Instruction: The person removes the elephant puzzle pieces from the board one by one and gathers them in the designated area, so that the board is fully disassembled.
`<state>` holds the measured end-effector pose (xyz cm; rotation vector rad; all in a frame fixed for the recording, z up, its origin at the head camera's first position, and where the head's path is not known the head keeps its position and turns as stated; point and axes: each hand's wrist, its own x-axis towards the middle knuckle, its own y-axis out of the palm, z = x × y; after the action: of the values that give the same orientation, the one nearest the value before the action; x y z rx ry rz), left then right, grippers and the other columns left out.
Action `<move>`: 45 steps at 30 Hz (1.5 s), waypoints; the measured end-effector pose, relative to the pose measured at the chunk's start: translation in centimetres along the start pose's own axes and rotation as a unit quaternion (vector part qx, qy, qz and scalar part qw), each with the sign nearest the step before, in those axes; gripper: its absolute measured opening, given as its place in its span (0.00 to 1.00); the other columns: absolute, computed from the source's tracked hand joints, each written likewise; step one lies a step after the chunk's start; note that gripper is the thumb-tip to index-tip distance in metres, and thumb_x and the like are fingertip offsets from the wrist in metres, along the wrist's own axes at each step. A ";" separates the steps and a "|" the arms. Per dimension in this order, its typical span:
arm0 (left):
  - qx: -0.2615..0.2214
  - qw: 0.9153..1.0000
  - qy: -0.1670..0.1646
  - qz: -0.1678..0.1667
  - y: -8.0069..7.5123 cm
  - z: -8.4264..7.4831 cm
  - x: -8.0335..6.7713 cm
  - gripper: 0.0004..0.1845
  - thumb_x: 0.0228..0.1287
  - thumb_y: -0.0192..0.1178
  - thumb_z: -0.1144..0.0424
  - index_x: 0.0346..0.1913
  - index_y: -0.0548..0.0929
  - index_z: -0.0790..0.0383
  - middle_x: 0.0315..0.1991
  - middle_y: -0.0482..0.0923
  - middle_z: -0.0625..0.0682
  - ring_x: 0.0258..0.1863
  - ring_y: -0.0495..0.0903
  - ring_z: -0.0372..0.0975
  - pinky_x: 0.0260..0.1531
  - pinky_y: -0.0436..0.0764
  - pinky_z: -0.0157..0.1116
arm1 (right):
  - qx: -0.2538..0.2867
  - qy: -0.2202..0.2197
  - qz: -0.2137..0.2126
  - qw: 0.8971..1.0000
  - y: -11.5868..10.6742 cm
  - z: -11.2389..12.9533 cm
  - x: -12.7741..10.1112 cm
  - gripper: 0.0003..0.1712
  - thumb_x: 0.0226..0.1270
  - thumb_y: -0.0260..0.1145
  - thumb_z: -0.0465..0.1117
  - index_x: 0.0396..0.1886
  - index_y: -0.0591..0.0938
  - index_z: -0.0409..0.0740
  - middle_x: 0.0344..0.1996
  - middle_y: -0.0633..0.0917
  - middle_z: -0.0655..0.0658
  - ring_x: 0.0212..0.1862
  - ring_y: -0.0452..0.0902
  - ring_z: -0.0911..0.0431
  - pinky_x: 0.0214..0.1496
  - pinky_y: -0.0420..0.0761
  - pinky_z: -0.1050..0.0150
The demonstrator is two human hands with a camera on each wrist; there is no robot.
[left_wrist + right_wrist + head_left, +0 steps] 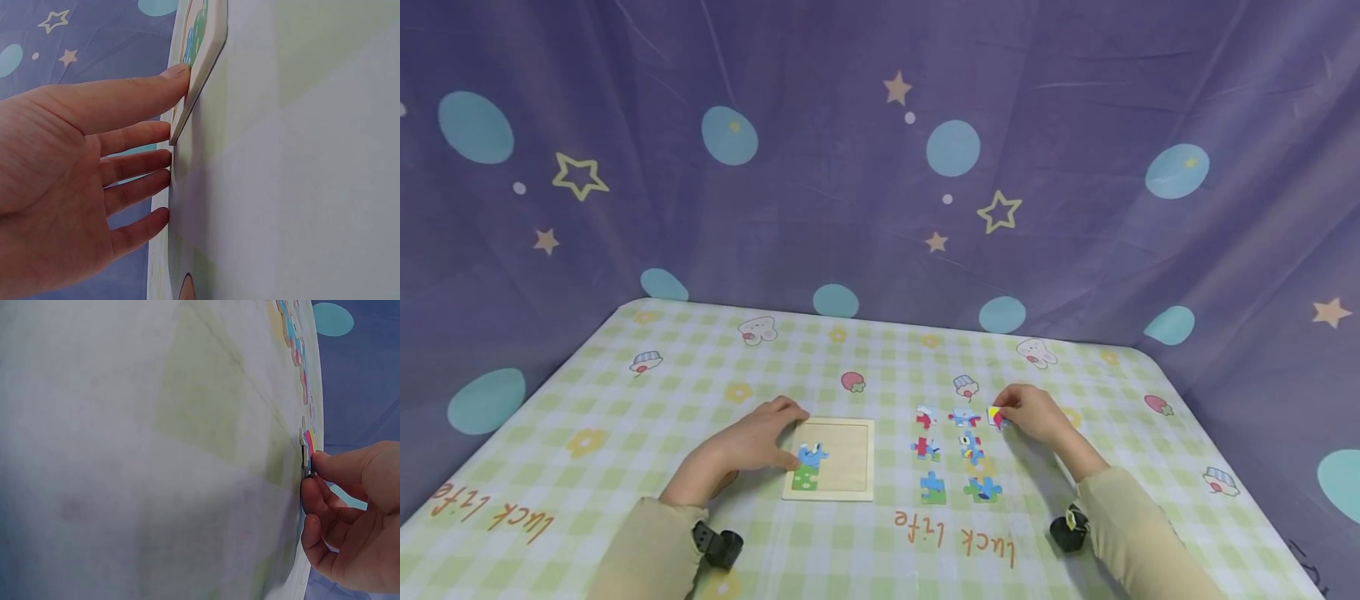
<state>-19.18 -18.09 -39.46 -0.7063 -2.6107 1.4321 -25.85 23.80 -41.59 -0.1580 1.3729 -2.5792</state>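
1. Pinching a yellow-and-red puzzle piece [996,417] between thumb and fingertips, the person's right hand [1036,414] works at the far right of a cluster of loose pieces [957,454] on a green checked tablecloth [647,400]; the right wrist view shows the piece [307,447] tipped on edge against the cloth, fingers curled round it.

2. Resting flat with straight fingers, the left hand [752,446] grasps nothing; its fingertips touch the left edge of the wooden puzzle tray [850,492], a contact the left wrist view confirms at the tray's rim [203,69].

3. Two pieces, one blue [812,455] and one green [806,477], already sit in the tray's lower left corner; the rest of the tray is bare wood.

4. Judged from this grip, the piece could slip: only its edge is held, and it seems barely clear of the cloth.

5. The sleeve or wrist could likely sweep the neighbouring loose pieces, which lie just beside the hand, should it travel low toward the tray.

6. With only fingertips steadying it, the tray could slide on the smooth cloth if a piece is pressed in hard.
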 end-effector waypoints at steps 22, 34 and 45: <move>-0.002 1.000 -0.003 0.001 -0.1 -0.3 -0.2 0.35 0.55 0.74 0.62 0.65 0.74 0.69 0.62 0.67 0.62 0.64 0.65 0.58 0.62 0.66 0.57 | -0.014 -0.004 -0.011 1.000 0.3 0.1 0.1 0.03 0.65 0.66 0.32 0.34 0.83 0.35 0.31 0.83 0.46 0.38 0.77 0.51 0.47 0.75 0.50; 0.000 1.000 -0.001 0.000 -0.2 -0.4 -0.2 0.36 0.54 0.75 0.62 0.65 0.74 0.69 0.61 0.68 0.61 0.63 0.65 0.58 0.61 0.67 0.57 | -0.010 0.000 -0.013 1.000 0.4 0.1 0.0 0.02 0.66 0.66 0.31 0.35 0.82 0.35 0.30 0.82 0.46 0.35 0.75 0.53 0.44 0.74 0.54; 0.001 1.000 0.001 0.001 0.1 0.1 0.0 0.35 0.55 0.74 0.62 0.65 0.74 0.69 0.62 0.67 0.62 0.63 0.66 0.58 0.61 0.67 0.57 | 0.005 0.003 -0.021 1.000 0.1 0.9 -0.3 0.02 0.64 0.66 0.31 0.36 0.82 0.37 0.31 0.82 0.46 0.36 0.76 0.51 0.41 0.75 0.55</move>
<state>-19.14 -18.11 -39.54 -0.7086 -2.6078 1.4333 -25.35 23.13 -41.16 -0.1797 1.3724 -2.6221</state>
